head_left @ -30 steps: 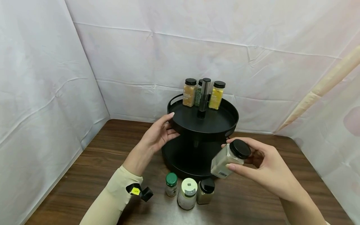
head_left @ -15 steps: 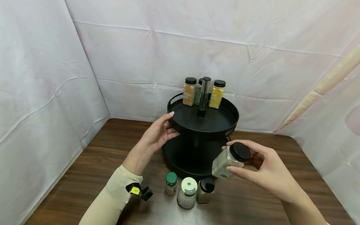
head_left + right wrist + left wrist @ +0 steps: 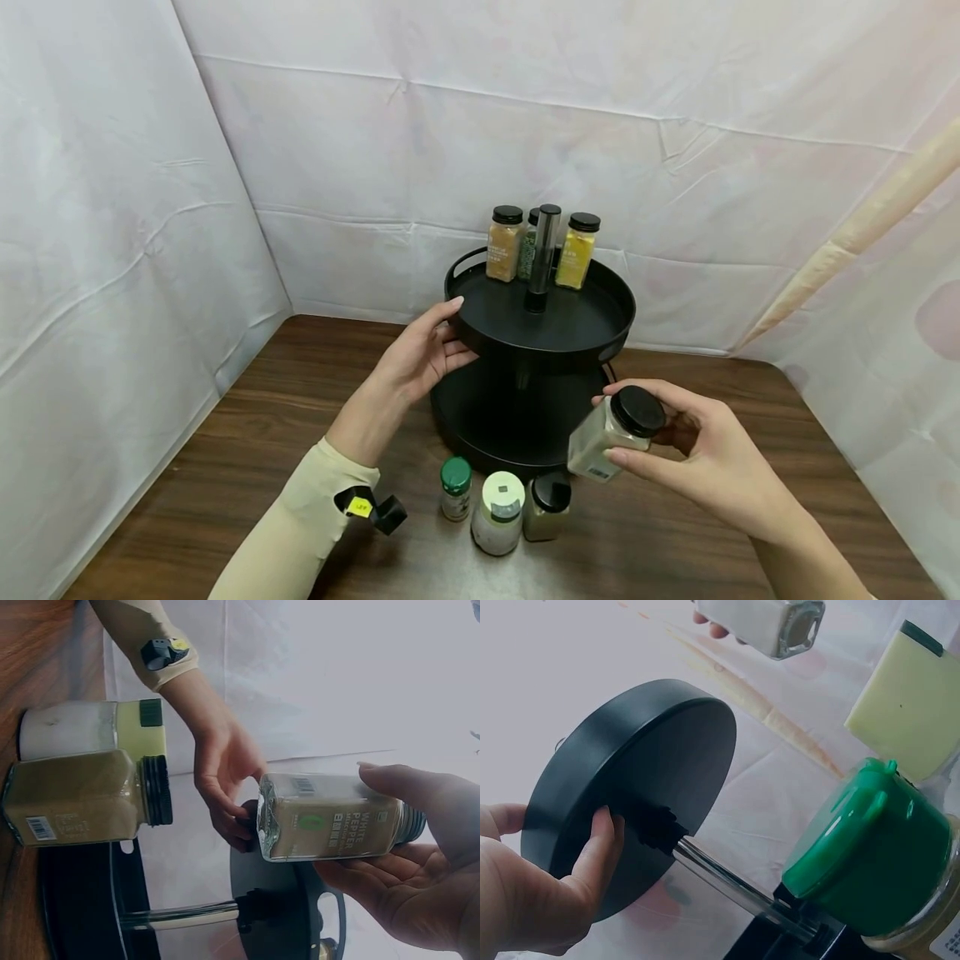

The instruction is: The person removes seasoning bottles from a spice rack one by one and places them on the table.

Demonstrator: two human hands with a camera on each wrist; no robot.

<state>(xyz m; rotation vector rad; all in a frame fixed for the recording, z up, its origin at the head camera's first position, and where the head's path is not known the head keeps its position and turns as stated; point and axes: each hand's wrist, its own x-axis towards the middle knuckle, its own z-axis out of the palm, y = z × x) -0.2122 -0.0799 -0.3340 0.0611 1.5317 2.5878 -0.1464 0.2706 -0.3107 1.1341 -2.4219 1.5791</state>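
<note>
My left hand [image 3: 420, 358] grips the left rim of the upper tray on a black two-tier rack [image 3: 491, 312], thumb at the rim and fingers underneath. In the left wrist view, that hand [image 3: 547, 885] pinches the tray edge. To the right, my right hand [image 3: 716, 462] holds a square glass spice jar [image 3: 596, 442], tilted, its black cap toward me. "WHITE PEPPER" is printed on the jar [image 3: 330, 821] in the right wrist view. It hangs in the air by the right front of the lower tray [image 3: 487, 408].
On the upper tray's back stand an orange-brown spice jar [image 3: 504, 246], a partly hidden green one [image 3: 527, 254] and a yellow one [image 3: 575, 254]. A green-capped jar [image 3: 455, 492], a pale-lidded jar [image 3: 497, 517] and a black-capped jar [image 3: 547, 508] stand before the rack on the wooden table [image 3: 247, 467].
My right hand has sunk slightly with the white pepper jar, which keeps its tilt. My left hand stays on the tray rim, and the rack and other jars look unmoved.
</note>
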